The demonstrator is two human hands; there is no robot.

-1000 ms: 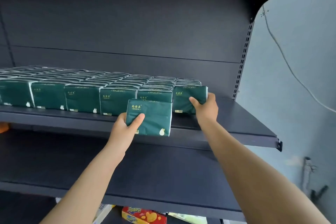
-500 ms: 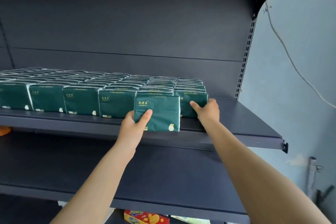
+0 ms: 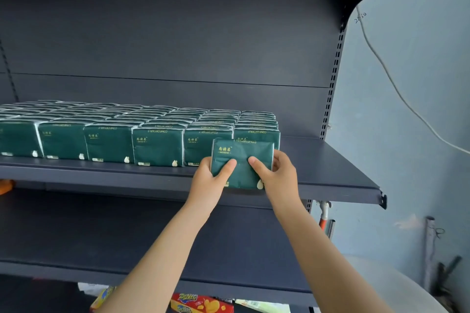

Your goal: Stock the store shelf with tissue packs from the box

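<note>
Down at the bottom, under the lower shelf, we see some bright snack packs, cut off by the edge. The box of tissues is not in view at all. Our two arms reach up from there. A second ago only our left hand held the green tissue pack, and our right hand was touching the last pack in the front row. Now the right hand has come over, so both hands hold the one pack. Our thumbs press on its front and the other fingers curl round behind it, where we cannot see them. The pack has also moved to the right. It is now in front of the last line of packs, at the front edge of the shelf. We think it will go in there, or on the bare part just beside it. We cannot tell if its bottom touches the shelf yet. Farther back, the rows of packs run off the left edge, too close together to count.
</note>
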